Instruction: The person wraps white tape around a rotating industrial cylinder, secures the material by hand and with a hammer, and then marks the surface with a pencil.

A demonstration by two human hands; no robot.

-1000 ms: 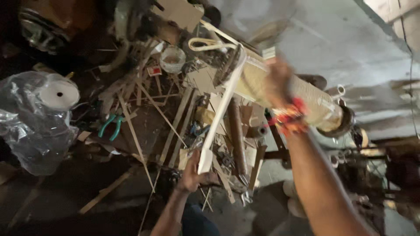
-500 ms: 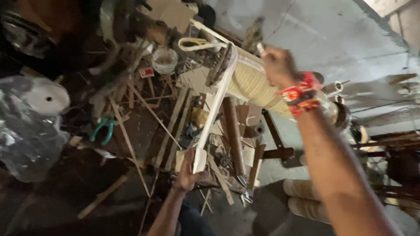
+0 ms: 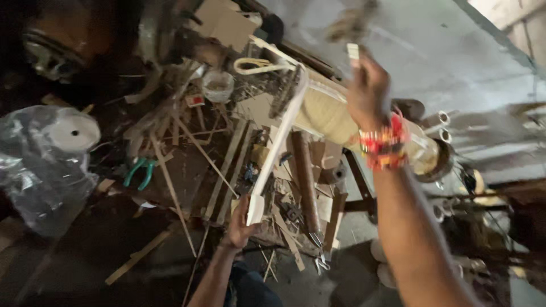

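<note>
Left hand (image 3: 242, 223) gripping pale flat wooden bar (image 3: 277, 146), right hand (image 3: 368, 85) pinching small white strip (image 3: 353, 52), splintery offcuts around

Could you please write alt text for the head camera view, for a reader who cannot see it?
The left hand grips the lower end of a long white strip above a cluttered workbench. The raised right hand, with red beaded bracelets at the wrist, pinches a small white piece. Green-handled pliers lie to the left.

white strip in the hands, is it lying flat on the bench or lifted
Lifted. The left hand grips the lower end of the white strip, which slants up over the cluttered workbench. The right hand is raised, pinching a small white piece.
</note>
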